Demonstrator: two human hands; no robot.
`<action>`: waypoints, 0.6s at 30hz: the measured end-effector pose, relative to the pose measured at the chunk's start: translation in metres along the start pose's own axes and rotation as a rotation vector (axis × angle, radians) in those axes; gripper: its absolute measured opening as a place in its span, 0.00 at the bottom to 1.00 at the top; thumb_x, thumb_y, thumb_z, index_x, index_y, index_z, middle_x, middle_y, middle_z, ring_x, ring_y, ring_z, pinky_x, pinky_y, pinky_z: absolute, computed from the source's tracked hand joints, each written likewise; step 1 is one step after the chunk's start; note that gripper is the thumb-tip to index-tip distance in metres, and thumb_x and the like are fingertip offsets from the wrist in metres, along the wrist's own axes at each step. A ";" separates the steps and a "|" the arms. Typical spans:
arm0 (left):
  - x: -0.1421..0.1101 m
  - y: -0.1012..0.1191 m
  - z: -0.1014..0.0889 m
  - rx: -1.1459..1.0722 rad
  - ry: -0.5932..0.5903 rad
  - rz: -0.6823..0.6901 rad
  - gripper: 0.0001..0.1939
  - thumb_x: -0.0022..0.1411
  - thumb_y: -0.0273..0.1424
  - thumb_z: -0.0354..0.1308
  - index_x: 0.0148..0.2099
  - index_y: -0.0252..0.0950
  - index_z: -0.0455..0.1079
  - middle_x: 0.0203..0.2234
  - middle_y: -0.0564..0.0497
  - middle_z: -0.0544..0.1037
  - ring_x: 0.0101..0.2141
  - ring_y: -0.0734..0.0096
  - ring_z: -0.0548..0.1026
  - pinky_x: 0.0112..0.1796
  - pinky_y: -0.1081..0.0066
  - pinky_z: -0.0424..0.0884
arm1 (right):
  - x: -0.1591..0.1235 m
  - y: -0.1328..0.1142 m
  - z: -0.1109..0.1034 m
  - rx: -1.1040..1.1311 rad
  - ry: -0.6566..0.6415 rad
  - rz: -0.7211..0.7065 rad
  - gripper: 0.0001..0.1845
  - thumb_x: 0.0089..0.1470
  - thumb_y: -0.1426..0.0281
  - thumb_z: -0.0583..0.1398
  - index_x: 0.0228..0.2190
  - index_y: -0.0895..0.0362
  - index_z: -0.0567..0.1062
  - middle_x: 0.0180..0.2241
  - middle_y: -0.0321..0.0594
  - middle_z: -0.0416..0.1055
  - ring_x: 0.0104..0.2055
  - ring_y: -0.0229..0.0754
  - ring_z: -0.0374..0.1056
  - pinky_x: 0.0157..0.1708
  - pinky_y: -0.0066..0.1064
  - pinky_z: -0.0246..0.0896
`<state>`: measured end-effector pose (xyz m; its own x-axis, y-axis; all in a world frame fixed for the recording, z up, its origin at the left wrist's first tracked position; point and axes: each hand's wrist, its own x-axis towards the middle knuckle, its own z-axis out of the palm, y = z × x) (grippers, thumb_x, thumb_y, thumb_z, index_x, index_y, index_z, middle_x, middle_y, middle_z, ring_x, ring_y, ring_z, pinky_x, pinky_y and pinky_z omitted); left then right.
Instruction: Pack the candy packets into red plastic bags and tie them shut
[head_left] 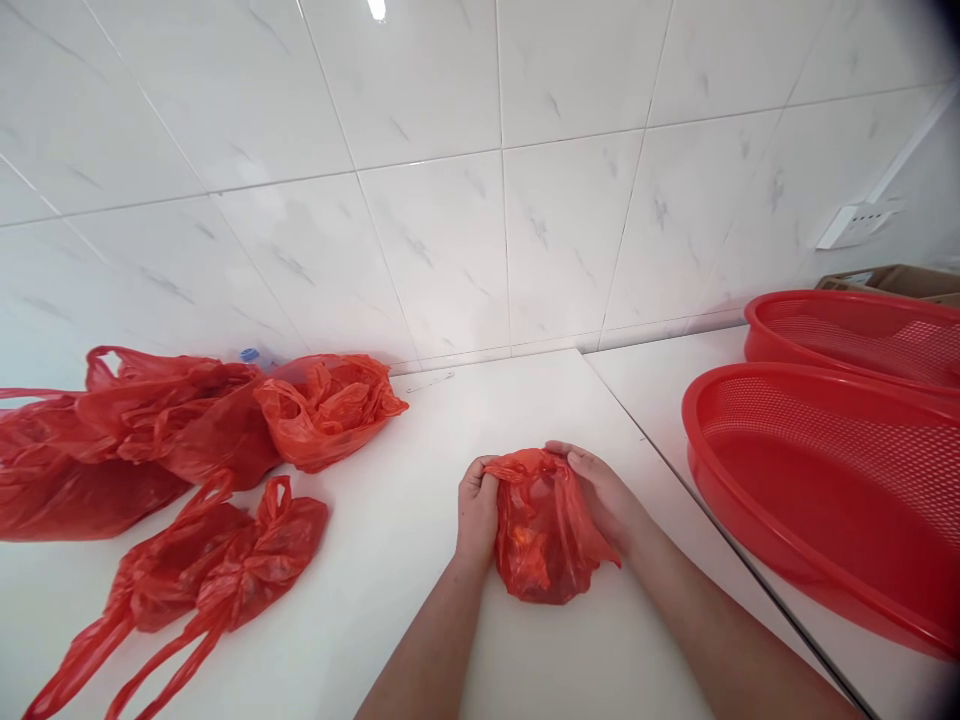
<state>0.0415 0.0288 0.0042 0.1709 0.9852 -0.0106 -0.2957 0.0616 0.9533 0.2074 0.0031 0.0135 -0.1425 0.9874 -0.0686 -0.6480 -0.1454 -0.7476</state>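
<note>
In the head view, our left hand [478, 510] and right hand [600, 492] clasp opposite sides of the red bag [551, 545] near the table's [397, 560] middle. We judge its handling unfinished: no knot shows, while bundled bags [259, 570] lie leftward.

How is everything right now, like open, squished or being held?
Red see-through plastic bag in the middle: held, wrinkled, top bunched
Left hand: gripping its upper left
Right hand: against its upper right
Other red plastic bags: crumpled, some handles sticking out
Front red oval mesh plastic basket: upright, open-topped
Back red mesh plastic basket: open-topped, partly hidden
</note>
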 end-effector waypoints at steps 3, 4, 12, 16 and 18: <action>0.002 0.001 -0.006 0.196 0.133 0.125 0.07 0.57 0.32 0.51 0.36 0.37 0.69 0.32 0.52 0.73 0.33 0.71 0.70 0.34 0.71 0.67 | 0.003 -0.003 -0.009 0.020 0.035 -0.042 0.09 0.46 0.66 0.62 0.33 0.51 0.70 0.33 0.34 0.70 0.35 0.38 0.67 0.39 0.33 0.61; 0.003 0.001 -0.009 0.250 0.175 0.160 0.08 0.57 0.31 0.50 0.38 0.38 0.69 0.32 0.52 0.73 0.33 0.71 0.70 0.34 0.71 0.66 | 0.005 -0.004 -0.012 -0.002 0.052 -0.054 0.10 0.45 0.67 0.62 0.33 0.50 0.70 0.31 0.33 0.70 0.34 0.38 0.66 0.38 0.33 0.61; 0.013 0.006 -0.030 0.344 0.450 0.361 0.10 0.57 0.29 0.46 0.39 0.38 0.67 0.34 0.50 0.72 0.37 0.68 0.70 0.37 0.69 0.68 | 0.010 -0.022 -0.040 -0.007 0.228 -0.209 0.08 0.40 0.70 0.62 0.26 0.50 0.68 0.26 0.32 0.65 0.32 0.39 0.64 0.40 0.36 0.63; 0.016 0.009 -0.039 0.320 0.537 0.377 0.08 0.59 0.30 0.46 0.35 0.38 0.66 0.32 0.52 0.70 0.32 0.71 0.71 0.33 0.71 0.69 | 0.010 -0.027 -0.048 0.037 0.221 -0.220 0.09 0.39 0.73 0.61 0.26 0.51 0.68 0.25 0.30 0.64 0.29 0.36 0.63 0.38 0.34 0.63; 0.017 0.010 -0.042 0.297 0.564 0.377 0.08 0.59 0.31 0.46 0.35 0.38 0.66 0.32 0.53 0.70 0.30 0.73 0.71 0.32 0.72 0.69 | 0.011 -0.028 -0.051 0.069 0.221 -0.221 0.09 0.38 0.74 0.61 0.26 0.51 0.68 0.24 0.30 0.64 0.28 0.35 0.62 0.37 0.32 0.63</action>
<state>0.0016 0.0531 0.0008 -0.4250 0.8683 0.2559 0.0412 -0.2639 0.9637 0.2624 0.0211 0.0003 0.1683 0.9841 -0.0573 -0.6958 0.0775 -0.7141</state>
